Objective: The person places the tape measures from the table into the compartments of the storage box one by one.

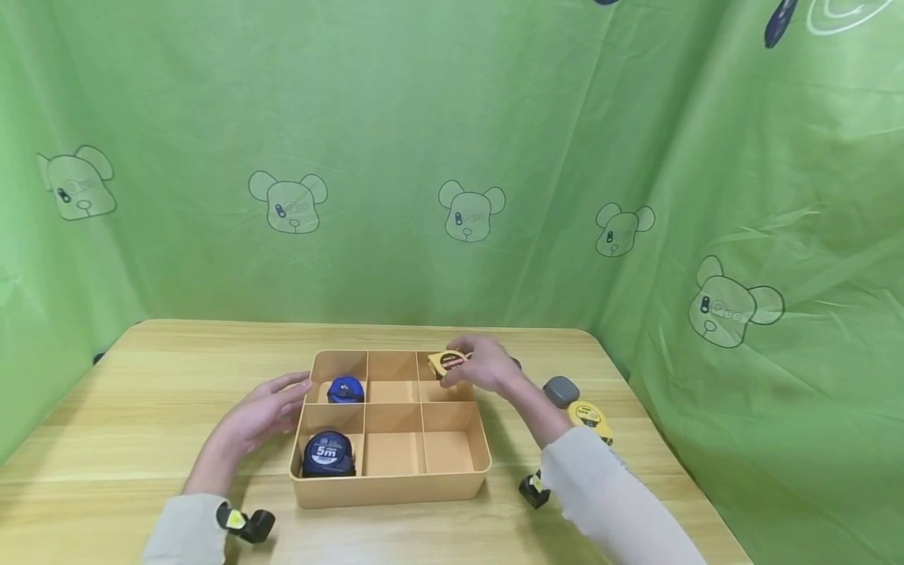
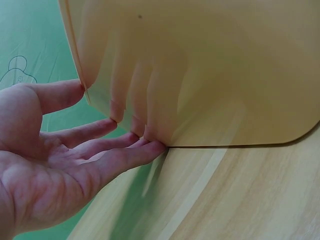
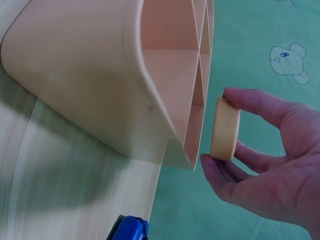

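Observation:
A tan divided box [image 1: 388,491] stands on the table. My right hand [image 1: 486,364] pinches a yellow tape measure [image 1: 443,362] between thumb and fingers over the back right compartment; in the right wrist view the tape measure [image 3: 225,129] shows edge-on beside the rim. With fingers extended, my left hand [image 1: 257,413] touches the box's left wall, and in the left wrist view its fingertips meet the lower edge of that wall [image 2: 225,75]. A blue tape measure [image 1: 345,390] lies in the back left compartment, and a dark blue 5m tape measure [image 1: 329,454] in the front left one.
Right of the box, a grey tape measure [image 1: 561,391] and another yellow tape measure [image 1: 590,420] lie on the wooden table [image 1: 198,353]. A blue object [image 3: 131,229] is partly visible in the right wrist view. A green curtain [image 1: 381,267] hangs behind.

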`<state>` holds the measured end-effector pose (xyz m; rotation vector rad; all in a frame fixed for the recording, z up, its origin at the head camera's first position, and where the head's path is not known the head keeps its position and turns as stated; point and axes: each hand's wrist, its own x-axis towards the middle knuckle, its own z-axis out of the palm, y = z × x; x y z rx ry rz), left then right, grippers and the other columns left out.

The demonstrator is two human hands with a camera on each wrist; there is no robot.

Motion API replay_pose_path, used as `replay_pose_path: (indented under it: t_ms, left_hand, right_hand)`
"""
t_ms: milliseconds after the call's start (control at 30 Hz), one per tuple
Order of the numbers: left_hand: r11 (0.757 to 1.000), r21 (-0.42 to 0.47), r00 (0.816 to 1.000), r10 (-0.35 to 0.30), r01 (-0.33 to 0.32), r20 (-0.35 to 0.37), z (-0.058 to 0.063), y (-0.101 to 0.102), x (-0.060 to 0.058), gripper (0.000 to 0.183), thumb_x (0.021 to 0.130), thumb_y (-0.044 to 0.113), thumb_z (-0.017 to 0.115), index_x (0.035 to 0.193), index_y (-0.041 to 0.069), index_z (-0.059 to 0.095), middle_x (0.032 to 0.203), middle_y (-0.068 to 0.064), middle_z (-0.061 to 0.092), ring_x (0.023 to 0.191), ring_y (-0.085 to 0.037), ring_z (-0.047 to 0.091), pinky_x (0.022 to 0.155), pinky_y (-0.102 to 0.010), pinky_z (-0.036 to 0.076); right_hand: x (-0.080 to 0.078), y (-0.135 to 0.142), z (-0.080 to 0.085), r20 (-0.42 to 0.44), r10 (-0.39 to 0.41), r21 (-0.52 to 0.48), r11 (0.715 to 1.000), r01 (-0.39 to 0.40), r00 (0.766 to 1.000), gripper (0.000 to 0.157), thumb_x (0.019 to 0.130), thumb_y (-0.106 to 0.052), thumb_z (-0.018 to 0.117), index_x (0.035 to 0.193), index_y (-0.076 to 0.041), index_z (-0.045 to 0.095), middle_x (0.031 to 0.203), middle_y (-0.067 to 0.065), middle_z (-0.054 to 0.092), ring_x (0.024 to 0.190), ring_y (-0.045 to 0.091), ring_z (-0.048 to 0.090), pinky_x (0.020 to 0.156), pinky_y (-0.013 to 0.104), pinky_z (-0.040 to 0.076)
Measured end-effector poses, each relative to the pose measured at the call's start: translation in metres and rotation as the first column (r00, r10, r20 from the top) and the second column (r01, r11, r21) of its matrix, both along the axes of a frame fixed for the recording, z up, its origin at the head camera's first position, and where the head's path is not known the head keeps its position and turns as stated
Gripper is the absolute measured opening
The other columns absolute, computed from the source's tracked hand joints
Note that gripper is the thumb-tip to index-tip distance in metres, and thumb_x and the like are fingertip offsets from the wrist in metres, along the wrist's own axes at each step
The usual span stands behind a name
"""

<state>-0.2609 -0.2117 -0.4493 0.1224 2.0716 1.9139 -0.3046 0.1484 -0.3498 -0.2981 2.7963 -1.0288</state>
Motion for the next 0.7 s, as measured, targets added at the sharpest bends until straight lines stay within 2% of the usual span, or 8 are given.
replay_pose_path:
  t_ms: [167, 500, 700]
  left_hand:
    - [1.0, 0.009, 1.0, -0.001, 0.001, 0.0, -0.001, -0.001, 0.0, 0.071, 0.108, 0.034, 0.047, 0.159, -0.004, 0.015, 0.158, -0.032, 0.033, 0.146, -0.048, 0.036, 0.119, -0.059, 0.033]
    - [1.0, 0.008, 1.0, -0.009, 0.009, -0.001, -0.001, -0.001, -0.001, 0.072, 0.108, 0.034, 0.048, 0.16, -0.003, 0.015, 0.158, -0.031, 0.033, 0.145, -0.048, 0.037, 0.119, -0.059, 0.034]
    - [1.0, 0.009, 1.0, -0.01, 0.01, -0.004, -0.002, -0.002, -0.002, 0.073, 0.108, 0.035, 0.048, 0.16, -0.004, 0.015, 0.158, -0.031, 0.033, 0.145, -0.048, 0.037, 0.119, -0.059, 0.034]
  right_hand:
    - [0.0, -0.004, -0.001, 0.0, -0.005, -0.006, 1.0, 0.005, 1.0, 0.073, 0.069, -0.021, 0.089, 0.136, -0.007, 0.062, 0.136, 0.016, 0.063, 0.112, 0.029, 0.063, 0.099, 0.047, 0.054]
    - [0.0, -0.011, -0.001, -0.003, -0.012, -0.015, 1.0, 0.012, 1.0, 0.073, 0.069, -0.021, 0.09, 0.135, -0.008, 0.063, 0.136, 0.016, 0.063, 0.108, 0.027, 0.063, 0.097, 0.045, 0.054]
    - [-0.001, -0.018, -0.002, -0.007, -0.014, -0.023, 1.0, 0.014, 1.0, 0.074, 0.067, -0.02, 0.09, 0.135, -0.007, 0.063, 0.131, 0.015, 0.066, 0.101, 0.024, 0.064, 0.088, 0.036, 0.056]
